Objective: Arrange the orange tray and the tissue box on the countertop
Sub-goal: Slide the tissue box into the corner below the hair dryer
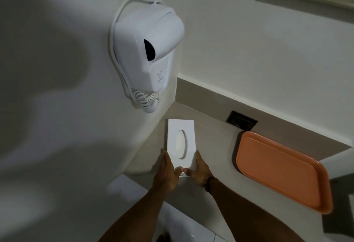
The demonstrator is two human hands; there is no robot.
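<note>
My left hand [168,172] and right hand [197,170] clamp near end of smooth white tissue box [181,142], oval slot up, on matte beige countertop [210,136] by wall. Glossy orange tray [281,170], rounded rectangle, lies apart to its right.

The tissue box [180,143] lies on the desk [212,146] in the corner by the left wall, below the wall-mounted hair dryer [148,50]. The left hand [168,172] and right hand [198,170] flank its near end. To the right, apart, lies the orange tray [281,170]; behind it, a socket [241,122] in the backsplash
</note>
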